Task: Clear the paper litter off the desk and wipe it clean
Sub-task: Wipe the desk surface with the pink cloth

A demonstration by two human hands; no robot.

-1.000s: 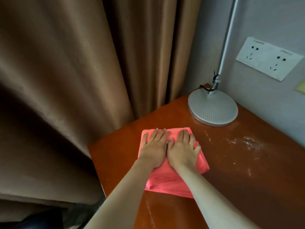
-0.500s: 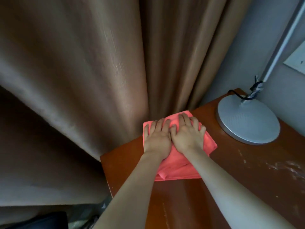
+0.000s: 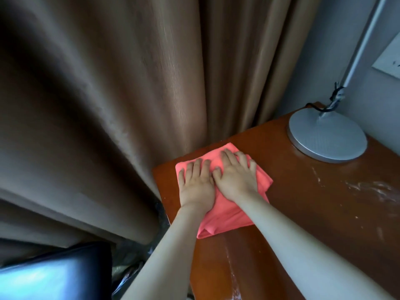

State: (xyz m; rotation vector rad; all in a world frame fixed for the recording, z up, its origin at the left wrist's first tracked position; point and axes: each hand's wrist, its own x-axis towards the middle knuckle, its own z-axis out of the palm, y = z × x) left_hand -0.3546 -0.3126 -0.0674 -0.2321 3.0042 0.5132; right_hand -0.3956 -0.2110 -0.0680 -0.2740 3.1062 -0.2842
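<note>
Folded pink cloth (image 3: 225,211) lying at the far left corner of the desk (image 3: 313,202), beside the curtain (image 3: 129,94); left hand (image 3: 195,186) and right hand (image 3: 236,178) press it flat, fingers extended, gripping nothing; soft, light, likely to bunch; best driven by palm pressure; white smears (image 3: 372,188) remain.

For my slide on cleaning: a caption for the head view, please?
Both hands, left hand and right hand, press a pink cloth flat on the desk.

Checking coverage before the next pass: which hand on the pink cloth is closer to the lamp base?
The right hand; it presses the pink cloth on the lamp base side, while the left hand lies toward the curtain.
</note>
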